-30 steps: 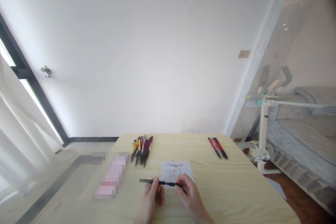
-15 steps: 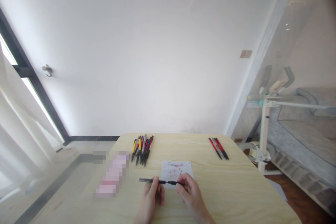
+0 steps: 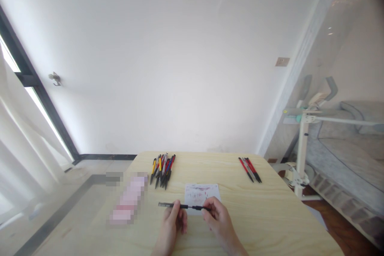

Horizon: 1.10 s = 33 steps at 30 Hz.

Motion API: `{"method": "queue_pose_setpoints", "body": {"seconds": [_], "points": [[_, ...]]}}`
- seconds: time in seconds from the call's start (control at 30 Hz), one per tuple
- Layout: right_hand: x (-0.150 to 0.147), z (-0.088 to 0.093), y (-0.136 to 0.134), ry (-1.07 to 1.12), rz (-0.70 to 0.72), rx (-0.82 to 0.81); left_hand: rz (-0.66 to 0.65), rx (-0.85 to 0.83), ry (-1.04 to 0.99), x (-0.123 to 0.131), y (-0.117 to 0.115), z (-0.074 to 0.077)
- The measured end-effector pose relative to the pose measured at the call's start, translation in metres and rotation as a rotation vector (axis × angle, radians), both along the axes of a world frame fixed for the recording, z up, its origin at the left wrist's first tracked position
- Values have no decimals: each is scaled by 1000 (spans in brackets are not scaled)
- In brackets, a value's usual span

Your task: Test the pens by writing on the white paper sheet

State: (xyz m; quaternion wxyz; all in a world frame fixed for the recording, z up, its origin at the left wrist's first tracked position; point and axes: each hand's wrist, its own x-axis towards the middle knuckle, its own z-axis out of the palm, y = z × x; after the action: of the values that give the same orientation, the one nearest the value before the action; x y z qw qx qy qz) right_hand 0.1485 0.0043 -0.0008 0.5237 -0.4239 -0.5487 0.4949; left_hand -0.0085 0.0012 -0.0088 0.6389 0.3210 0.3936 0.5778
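A black pen (image 3: 165, 205) lies level across both hands, above the front of the table. My left hand (image 3: 172, 220) is closed on its longer section, thumb on top. Pinched between the fingers of my right hand (image 3: 218, 216) is the pen's shorter black piece (image 3: 197, 208). A thin, pale bit shows between the two sections; whether the short piece is a cap or part of the barrel, I cannot tell. Under the pen and right fingers is a white sheet of paper (image 3: 192, 195) with reddish and dark scribbles.
A pile of mixed pens (image 3: 162, 170) lies at the table's back left. Several red and grey pens (image 3: 250, 170) lie at the back right. A blurred pink item (image 3: 127, 202) is at the left edge. Behind the wooden table (image 3: 264, 216) rises a white wall (image 3: 180, 68).
Both hands keep their hold on the pen, almost still. The gap between the pen's two sections looks slightly wider. The pens and paper have stayed in place.
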Motion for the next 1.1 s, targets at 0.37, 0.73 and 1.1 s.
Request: {"method": "queue_pose_setpoints", "body": {"seconds": [0.37,0.73,1.1], "points": [[0,0,1,25,-29,-21,-11,-2,-24,0,1,0],[4,-3,3,11,-32,-43,-3,-11,-12,0,1,1],[7,1,2,22,-39,-49,1,-19,-13,-1,0,1]]}}
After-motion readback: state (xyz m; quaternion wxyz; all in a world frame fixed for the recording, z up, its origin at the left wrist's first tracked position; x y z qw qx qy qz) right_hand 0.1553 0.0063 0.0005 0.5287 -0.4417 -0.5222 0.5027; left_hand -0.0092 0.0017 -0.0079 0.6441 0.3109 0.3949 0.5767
